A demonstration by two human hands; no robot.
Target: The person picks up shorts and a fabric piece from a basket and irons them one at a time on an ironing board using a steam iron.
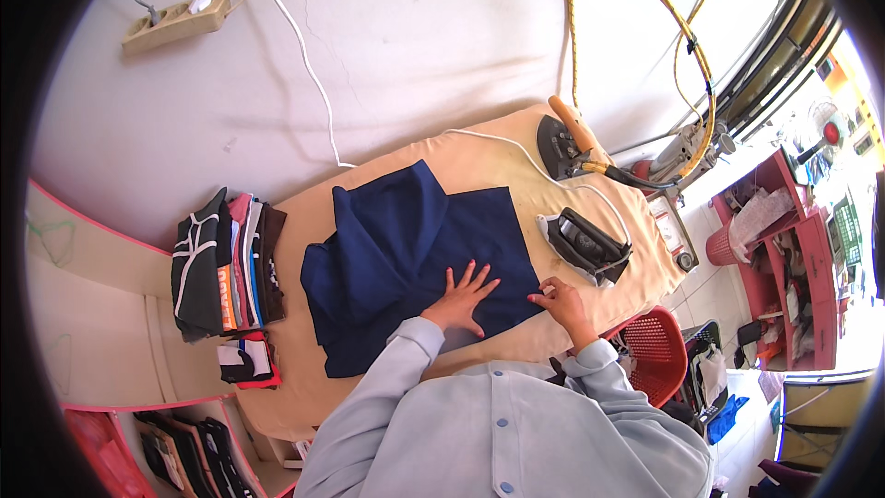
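Observation:
A dark blue cloth garment (387, 242) lies spread on the padded, tan-covered ironing table (484, 145), bunched in loose folds at its left and smoother at its right. My left hand (463, 297) rests on the cloth, palm down with fingers spread. At the cloth's lower right corner, my right hand (561, 301) pinches the edge between thumb and finger. A black and white electric iron (586, 243) with a white cord is just above and right of my right hand. Farther back is a heavier iron (561, 145) with an orange-brown handle and a yellow hose.
Folded clothes (228, 263) are stacked at the table's left end, with a smaller pile (250, 361) below. A red plastic basket (650, 356) stands by the near right edge. The white cord (314, 69) runs down the wall from a power strip (176, 22). Shelves with clothes (197, 453) are at lower left.

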